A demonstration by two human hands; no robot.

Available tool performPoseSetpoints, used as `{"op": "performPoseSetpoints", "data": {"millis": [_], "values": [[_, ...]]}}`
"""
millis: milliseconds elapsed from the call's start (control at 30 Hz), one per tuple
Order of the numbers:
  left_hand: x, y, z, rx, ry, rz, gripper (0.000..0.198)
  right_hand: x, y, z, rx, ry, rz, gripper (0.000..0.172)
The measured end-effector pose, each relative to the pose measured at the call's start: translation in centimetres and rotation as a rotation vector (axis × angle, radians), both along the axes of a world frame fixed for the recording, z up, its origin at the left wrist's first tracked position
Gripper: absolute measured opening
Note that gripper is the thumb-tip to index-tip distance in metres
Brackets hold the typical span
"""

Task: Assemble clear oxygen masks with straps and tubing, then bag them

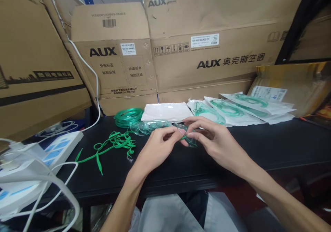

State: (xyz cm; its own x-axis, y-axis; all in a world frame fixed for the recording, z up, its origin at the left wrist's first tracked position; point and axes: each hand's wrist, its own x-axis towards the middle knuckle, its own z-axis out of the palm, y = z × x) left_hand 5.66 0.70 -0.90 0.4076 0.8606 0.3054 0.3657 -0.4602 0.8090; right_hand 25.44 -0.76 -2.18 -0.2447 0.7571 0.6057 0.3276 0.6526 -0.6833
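Observation:
Between my two hands, over the black table, is a clear green-tinted face mask (191,142), partly hidden by my fingers. My left hand (163,141) pinches it from the left, thumb and forefinger pressed together. From the right, my right hand (207,132) grips it with thumb and bent fingers. Just behind and left lies a row of nested clear masks (150,126). Left of these is a tangle of green elastic straps (117,142), and behind it a coil of green tubing (128,117). What exactly the fingertips touch on the mask is too small to tell.
A stack of white pouches (167,112) stands at the back. Filled pouches with green tubing (227,108) lie to its right. Cardboard boxes (178,59) wall off the rear. A white power strip (60,147) with cables occupies the left of the black table (248,149).

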Motion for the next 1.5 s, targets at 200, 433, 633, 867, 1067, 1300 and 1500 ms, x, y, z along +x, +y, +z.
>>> {"op": "performPoseSetpoints", "data": {"millis": [200, 433, 633, 867, 1067, 1300, 1500], "values": [[-0.1, 0.2, 0.0, -0.037, 0.036, -0.032, 0.04, 0.9, 0.1, 0.7, 0.034, -0.015, -0.06, 0.016], [-0.4, 0.1, 0.1, -0.022, 0.062, -0.065, 0.041, 1.9, 0.0, 1.6, 0.044, 0.039, -0.115, 0.014], [-0.5, 0.1, 0.0, -0.039, 0.081, -0.096, 0.04, 2.8, 0.4, 1.8, 0.071, 0.084, -0.159, 0.011], [-0.7, 0.2, 0.0, -0.026, 0.113, -0.097, 0.041, 2.3, 0.2, 1.9, 0.059, 0.083, -0.141, 0.011], [-0.6, 0.2, -0.4, 0.035, 0.17, -0.104, 0.046, 0.7, -0.5, 1.4, -0.043, 0.085, -0.011, 0.01], [0.0, -0.1, -0.6, -0.011, 0.183, -0.154, 0.044, -0.3, -0.3, 0.5, -0.05, 0.047, 0.007, 0.013], [0.3, 0.4, -0.8, 0.001, 0.037, -0.039, 0.04, -0.2, 0.1, 0.2, -0.076, 0.1, -0.122, 0.025]]}}
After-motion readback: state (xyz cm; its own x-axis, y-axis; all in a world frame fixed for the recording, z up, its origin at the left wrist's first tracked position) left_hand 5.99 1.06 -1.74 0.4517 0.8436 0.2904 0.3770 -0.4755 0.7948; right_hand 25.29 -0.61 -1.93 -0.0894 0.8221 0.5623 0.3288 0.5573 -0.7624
